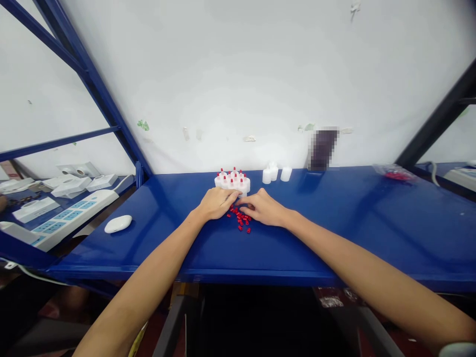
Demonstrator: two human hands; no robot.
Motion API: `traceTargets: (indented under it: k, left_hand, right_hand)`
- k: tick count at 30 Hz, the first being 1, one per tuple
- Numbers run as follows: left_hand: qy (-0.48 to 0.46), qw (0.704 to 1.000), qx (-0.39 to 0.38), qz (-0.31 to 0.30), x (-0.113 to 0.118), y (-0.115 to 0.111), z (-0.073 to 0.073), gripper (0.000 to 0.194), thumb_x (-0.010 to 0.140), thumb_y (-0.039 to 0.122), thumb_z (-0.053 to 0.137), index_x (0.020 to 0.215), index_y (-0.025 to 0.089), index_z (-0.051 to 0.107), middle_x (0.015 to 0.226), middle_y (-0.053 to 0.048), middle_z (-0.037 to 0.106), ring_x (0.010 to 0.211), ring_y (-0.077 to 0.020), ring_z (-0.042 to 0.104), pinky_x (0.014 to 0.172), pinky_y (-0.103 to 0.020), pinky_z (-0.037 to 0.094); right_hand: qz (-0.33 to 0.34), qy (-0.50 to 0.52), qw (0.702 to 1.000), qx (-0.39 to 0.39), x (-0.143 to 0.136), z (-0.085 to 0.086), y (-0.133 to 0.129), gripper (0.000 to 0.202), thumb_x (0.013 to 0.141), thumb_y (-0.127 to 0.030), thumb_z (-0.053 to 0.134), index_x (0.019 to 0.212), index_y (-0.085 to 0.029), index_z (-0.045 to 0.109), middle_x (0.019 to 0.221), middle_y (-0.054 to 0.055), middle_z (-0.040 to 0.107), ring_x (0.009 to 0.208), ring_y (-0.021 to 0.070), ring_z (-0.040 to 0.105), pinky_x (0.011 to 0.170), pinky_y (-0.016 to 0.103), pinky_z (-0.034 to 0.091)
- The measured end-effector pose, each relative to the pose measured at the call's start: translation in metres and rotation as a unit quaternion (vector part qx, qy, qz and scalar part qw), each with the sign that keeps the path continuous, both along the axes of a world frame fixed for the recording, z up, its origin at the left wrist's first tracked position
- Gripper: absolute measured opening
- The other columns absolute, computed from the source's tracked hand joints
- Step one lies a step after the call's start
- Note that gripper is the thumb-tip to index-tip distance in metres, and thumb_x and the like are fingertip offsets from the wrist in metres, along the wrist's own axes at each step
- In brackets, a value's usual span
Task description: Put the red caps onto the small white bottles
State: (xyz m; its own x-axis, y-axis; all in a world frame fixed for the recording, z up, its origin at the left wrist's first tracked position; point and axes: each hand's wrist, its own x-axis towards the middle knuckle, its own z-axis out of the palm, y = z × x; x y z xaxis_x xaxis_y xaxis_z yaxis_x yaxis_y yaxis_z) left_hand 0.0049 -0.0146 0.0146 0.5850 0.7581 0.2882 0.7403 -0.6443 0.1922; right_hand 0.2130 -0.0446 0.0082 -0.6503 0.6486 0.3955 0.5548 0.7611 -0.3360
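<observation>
A tight cluster of small white bottles (pixel 243 185), several with red tips, stands on the blue table. My left hand (pixel 218 202) lies against the near side of the cluster. Its thumb and fingers close at the front bottle, whose lower part is mostly covered. Close to the right of it, my right hand (pixel 263 208) reaches in over a loose pile of small red caps (pixel 243 218). Its index finger and thumb are bent and slightly apart near the caps, and I see nothing plainly held between them. Some caps are hidden by the hands.
More white bottles (pixel 285 174) stand at the back near the wall. Further right are a blurred dark object (pixel 323 149) and a plastic bag with red contents (pixel 397 174). A white oval case (pixel 118 224) lies at left, beside a power strip (pixel 70 218) on the neighbouring table.
</observation>
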Motion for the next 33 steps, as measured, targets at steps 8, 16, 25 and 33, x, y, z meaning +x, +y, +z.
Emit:
traceTargets:
  k: [8,16,25,33]
  left_hand:
    - [-0.104,0.994,-0.024,-0.028,0.000,-0.001,0.000,0.059,0.101,0.044,0.023,0.107,0.018,0.076,0.065,-0.004,0.067,0.071,-0.0191,0.063,0.071,-0.028,0.043]
    - [-0.180,0.982,-0.036,-0.034,0.002,-0.004,0.001,0.059,0.097,0.043,0.020,0.063,0.017,0.060,0.055,-0.004,0.055,0.062,-0.0161,0.053,0.065,-0.027,0.039]
    - [-0.222,0.970,-0.046,-0.091,0.007,-0.010,0.002,0.047,0.093,0.046,0.033,0.061,0.016,0.049,0.054,0.001,0.045,0.055,-0.0116,0.040,0.057,-0.027,0.030]
    - [-0.323,0.945,-0.031,-0.052,0.006,-0.009,0.002,0.022,0.082,0.036,0.042,0.082,0.017,0.054,0.053,0.004,0.047,0.050,-0.0117,0.039,0.055,-0.026,0.032]
  right_hand:
    - [0.005,0.053,0.997,-0.047,-0.003,-0.009,0.008,0.012,0.090,-0.014,0.063,0.090,-0.019,0.074,0.052,-0.008,0.050,0.046,0.0083,0.043,0.056,0.023,0.033]
    - [-0.066,0.288,0.955,0.031,-0.011,-0.001,-0.002,0.009,0.088,-0.027,0.065,0.086,-0.019,0.070,0.079,0.001,0.063,0.055,0.0096,0.048,0.057,0.025,0.042]
    - [-0.035,0.313,0.948,-0.052,-0.023,-0.006,-0.012,0.013,0.088,-0.029,0.062,0.095,-0.020,0.067,0.071,-0.001,0.067,0.049,0.0106,0.053,0.052,0.025,0.044]
    - [0.022,0.220,0.975,0.027,-0.019,-0.004,-0.018,0.019,0.088,-0.017,0.057,0.105,-0.022,0.063,0.114,0.007,0.069,0.086,0.0172,0.069,0.078,0.033,0.056]
